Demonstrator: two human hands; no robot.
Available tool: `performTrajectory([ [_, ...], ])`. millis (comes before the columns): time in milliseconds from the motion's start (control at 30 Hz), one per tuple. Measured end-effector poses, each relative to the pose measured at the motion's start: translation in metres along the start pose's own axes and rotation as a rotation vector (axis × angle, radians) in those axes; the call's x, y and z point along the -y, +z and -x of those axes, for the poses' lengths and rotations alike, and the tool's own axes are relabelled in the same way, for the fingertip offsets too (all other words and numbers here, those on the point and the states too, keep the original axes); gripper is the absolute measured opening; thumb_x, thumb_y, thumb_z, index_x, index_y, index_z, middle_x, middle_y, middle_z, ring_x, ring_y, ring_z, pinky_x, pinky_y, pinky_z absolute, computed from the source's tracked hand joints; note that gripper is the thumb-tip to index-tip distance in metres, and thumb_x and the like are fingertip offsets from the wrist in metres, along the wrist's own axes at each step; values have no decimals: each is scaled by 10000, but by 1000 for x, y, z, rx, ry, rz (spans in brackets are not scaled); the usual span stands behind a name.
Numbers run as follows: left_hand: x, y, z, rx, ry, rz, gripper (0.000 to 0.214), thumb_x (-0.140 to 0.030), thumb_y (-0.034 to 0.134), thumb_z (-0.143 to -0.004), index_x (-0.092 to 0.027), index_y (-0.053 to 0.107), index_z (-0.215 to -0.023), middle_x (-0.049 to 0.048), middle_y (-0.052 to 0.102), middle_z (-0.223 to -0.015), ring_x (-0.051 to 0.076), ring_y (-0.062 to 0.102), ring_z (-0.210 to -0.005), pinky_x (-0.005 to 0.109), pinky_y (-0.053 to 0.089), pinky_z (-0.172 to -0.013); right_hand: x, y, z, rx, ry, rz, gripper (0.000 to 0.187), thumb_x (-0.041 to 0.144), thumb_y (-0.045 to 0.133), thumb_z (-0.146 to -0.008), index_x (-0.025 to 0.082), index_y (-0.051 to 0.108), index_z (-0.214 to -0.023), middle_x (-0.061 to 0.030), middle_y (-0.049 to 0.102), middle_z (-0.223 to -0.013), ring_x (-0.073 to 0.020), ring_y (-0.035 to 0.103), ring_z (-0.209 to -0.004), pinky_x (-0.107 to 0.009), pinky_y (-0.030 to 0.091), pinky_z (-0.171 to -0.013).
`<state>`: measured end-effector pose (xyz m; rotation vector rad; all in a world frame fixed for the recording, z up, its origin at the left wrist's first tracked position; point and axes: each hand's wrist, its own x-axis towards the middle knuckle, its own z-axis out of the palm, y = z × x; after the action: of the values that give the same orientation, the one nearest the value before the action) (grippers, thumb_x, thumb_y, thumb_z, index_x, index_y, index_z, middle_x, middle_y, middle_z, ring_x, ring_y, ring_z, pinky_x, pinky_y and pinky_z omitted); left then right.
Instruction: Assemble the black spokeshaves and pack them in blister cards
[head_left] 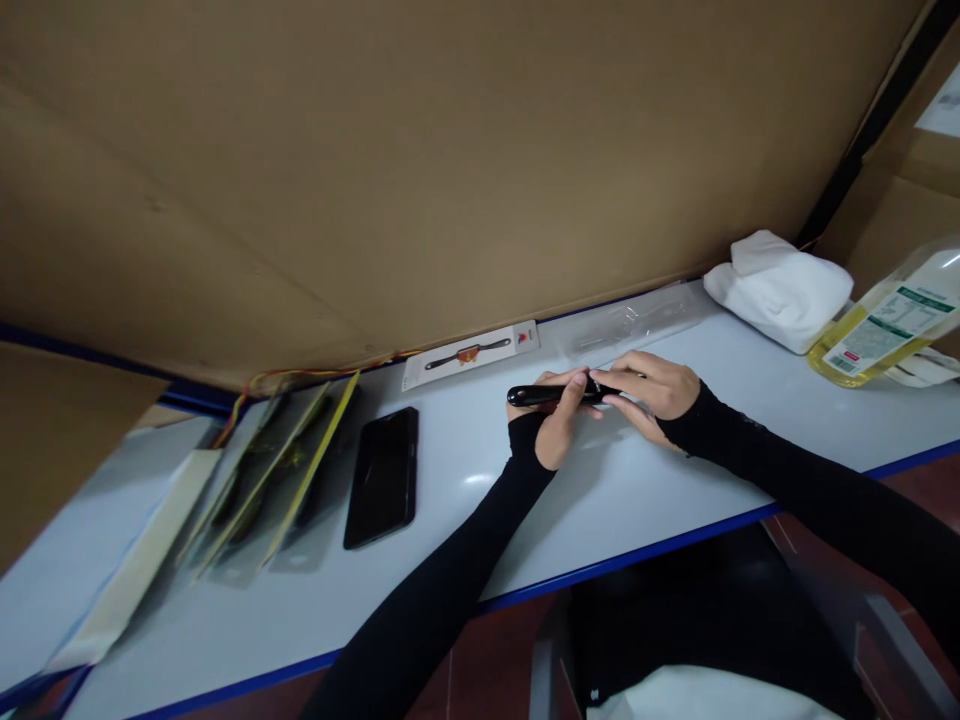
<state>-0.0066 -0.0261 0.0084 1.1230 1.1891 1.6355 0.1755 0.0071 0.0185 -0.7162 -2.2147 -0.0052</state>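
Holding a long, shiny black tool (534, 395) between them, the two hands met above the tabletop (457, 440). The left hand (556, 430) had its fingers closed around the handle, with the thumb lying on top. One rounded end of the tool stuck out past that hand. The right hand (660, 388) had its fingers bent in around the other part, one pressed along the top and the thumb below. How tight they squeezed, I could not tell, and the far end was hidden there. Two hands on it probably made it less likely to tip or roll.

Both arms wore black sleeves. The left arm reached up from the bottom edge and the right arm came in from the side, so the fingertips almost faced each other.

A flat box (472, 355) with a tool picture lay by the cardboard wall (450, 170), next to clear plastic wrapping (637, 325). They were perhaps put back there to leave room. A black phone (381, 478) lay left of the hands. Packs (309, 480) stood farther left, while a white cloth bundle (780, 290) and a bottle (889, 325) sat right.
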Motion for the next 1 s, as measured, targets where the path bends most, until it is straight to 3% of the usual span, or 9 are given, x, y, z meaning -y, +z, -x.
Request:
performTrajectory([
  [133,1,-1,2,46,11,-32,379,-521,876,-799,-154,851,-888,57,732,-814,166,716,-539,281,613,-471,-8,-6,-5,59,45,-39,234,240,551,-1064,203,781,-1044,-74,753,-985,-176,673,-872,-289,523,-740],
  [333,-3,-2,4,40,70,-59,310,-489,884,-807,-200,861,-915,32,707,-823,151,711,-517,274,599,-502,3,-9,-6,-6,168,-82,261,291,639,-968,191,644,-727,-9,644,-754,-114,533,-609,-258,403,-585],
  [500,-3,-2,5,63,83,-70,264,-466,871,-830,-221,858,-927,27,698,-821,149,708,-522,276,592,-516,8,-10,-6,-52,226,-72,181,361,686,-939,187,678,-888,-16,650,-854,-93,492,-582,-242,410,-581],
  [800,-6,2,13,22,125,-132,225,-428,855,-851,-223,864,-943,12,647,-815,121,690,-567,255,570,-529,16,-4,-3,-14,216,-169,243,268,586,-969,191,594,-739,7,586,-743,-86,441,-554,-237,373,-558],
  [1000,-6,1,12,-13,131,-199,240,-460,848,-850,-233,871,-927,20,655,-771,128,672,-611,244,542,-536,19,-4,-1,-3,158,-293,69,198,600,-935,188,667,-946,15,607,-834,-64,470,-552,-214,405,-562],
])
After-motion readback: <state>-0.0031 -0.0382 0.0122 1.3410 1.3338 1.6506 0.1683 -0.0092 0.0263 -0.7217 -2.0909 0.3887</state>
